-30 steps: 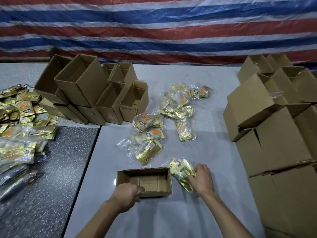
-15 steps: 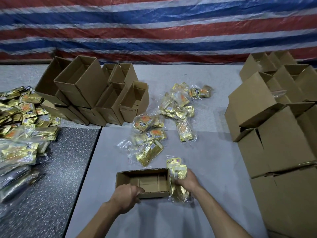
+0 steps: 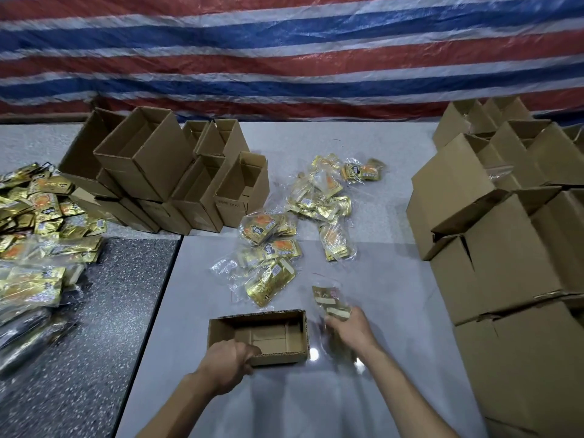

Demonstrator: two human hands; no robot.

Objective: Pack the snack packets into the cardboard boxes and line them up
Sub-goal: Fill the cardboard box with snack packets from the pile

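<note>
Striped red-white-blue tarp (image 3: 284, 58) covers the far wall; grey table (image 3: 395, 216) spans centre and right; dark speckled top (image 3: 94, 327) butts against it on the near left.

Stack of cardboard boxes (image 3: 505, 263) on the right, several layers high, some top flaps loose; cluster of empty boxes (image 3: 151, 162) at far left, piled and tilted, mouths open.

Heap of gold packets (image 3: 38, 248) at the left edge, partly on the speckled top; loose bags of packets (image 3: 284, 241) are scattered mid-table, between the empty boxes and the stack.

Open box (image 3: 271, 338) sits near centre on the grey table, mouth up (bare cardboard floor showing).

Left hand (image 3: 226, 363) grips the box's near wall, fingers curled over the rim into the box.

Right hand (image 3: 350, 327) is just right of the box, clamped on a clear bag of gold packets (image 3: 330, 303); the bag is motion-blurred, roughly upright beside the box's right wall and outside it; can't tell if it touches the wall or the table.
</note>
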